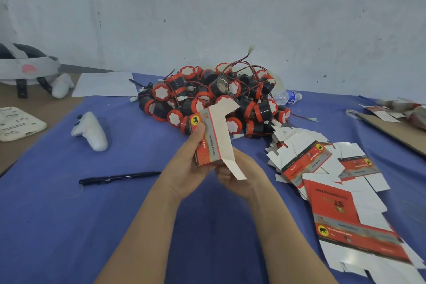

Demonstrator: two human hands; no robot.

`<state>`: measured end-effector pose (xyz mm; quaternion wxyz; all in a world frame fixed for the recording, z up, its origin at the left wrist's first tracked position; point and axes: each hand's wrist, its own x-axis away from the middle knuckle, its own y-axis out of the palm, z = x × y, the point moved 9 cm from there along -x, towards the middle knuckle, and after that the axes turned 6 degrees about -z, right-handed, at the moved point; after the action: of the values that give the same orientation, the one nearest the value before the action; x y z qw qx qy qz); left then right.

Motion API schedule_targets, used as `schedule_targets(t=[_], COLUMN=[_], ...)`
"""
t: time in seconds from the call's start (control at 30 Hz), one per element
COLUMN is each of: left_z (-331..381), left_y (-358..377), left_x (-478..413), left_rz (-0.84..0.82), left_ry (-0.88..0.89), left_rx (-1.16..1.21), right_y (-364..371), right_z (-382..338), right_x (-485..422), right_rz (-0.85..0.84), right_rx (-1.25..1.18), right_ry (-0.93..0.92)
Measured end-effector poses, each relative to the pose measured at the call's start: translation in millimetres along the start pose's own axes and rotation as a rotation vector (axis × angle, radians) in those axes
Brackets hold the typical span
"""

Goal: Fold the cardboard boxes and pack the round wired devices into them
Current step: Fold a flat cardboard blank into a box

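Cardboard box (212, 143) is held upright, long axis approx. vert.: left hand (184, 163) is clamped on its red side, right hand (244, 180) curled under the base, nearest the loose btm flap (237, 170).

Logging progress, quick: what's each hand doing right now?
Left hand: grips the partly folded box.
Right hand: holds the same box from below.

A table (58, 108) draped with a blue cloth (57, 214) carries a heap of round wired devices (207, 99) at its far middle. Flat cardboard boxes (334, 193) are spread to the right. A black pen (119, 177) and a white controller (91, 131) lie left, and a water bottle (288, 97) lies beside the heap.
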<state>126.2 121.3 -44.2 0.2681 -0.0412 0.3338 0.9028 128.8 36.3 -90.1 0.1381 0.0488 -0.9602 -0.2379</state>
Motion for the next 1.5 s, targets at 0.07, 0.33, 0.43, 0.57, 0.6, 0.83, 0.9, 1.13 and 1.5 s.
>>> schedule_targets(t=[0.07, 0.33, 0.43, 0.57, 0.6, 0.83, 0.9, 1.13, 1.5], left_z=[-1, 2, 9, 6, 8, 25, 23, 26, 34], left_y=[0, -11, -25, -36, -43, -61, -62, -66, -68], left_x=[-1, -8, -4, 2, 6, 21, 20, 25, 31], left_rz=[0.013, 0.107, 0.314, 0.425, 0.5, 0.752, 0.738, 0.821, 0.919], left_ry=[-0.005, 0.128, 0.165, 0.119, 0.099, 0.063, 0.05, 0.071, 0.203], left_rx=[-0.013, -0.074, -0.664, -0.885, -0.875, -1.034, -0.989, -0.836, -0.841], right_y=[-6, -4, -17, -28, -27, -42, -42, -13, -52], right_z=[2, -23, -33, -54, -54, -45, -42, -63, -62], right_x=[-3, 4, 2, 14, 14, 15, 12, -14, -65], right_rz=[0.074, -0.087, 0.09, 0.445, 0.425, 0.568, 0.575, 0.588, 0.606], right_rx=[-0.008, -0.54, -0.14, 0.629, 0.65, 0.731, 0.868, 1.32, 1.613], right_ry=[-0.023, -0.237, -0.369, -0.558, -0.563, -0.465, -0.401, -0.407, 0.078])
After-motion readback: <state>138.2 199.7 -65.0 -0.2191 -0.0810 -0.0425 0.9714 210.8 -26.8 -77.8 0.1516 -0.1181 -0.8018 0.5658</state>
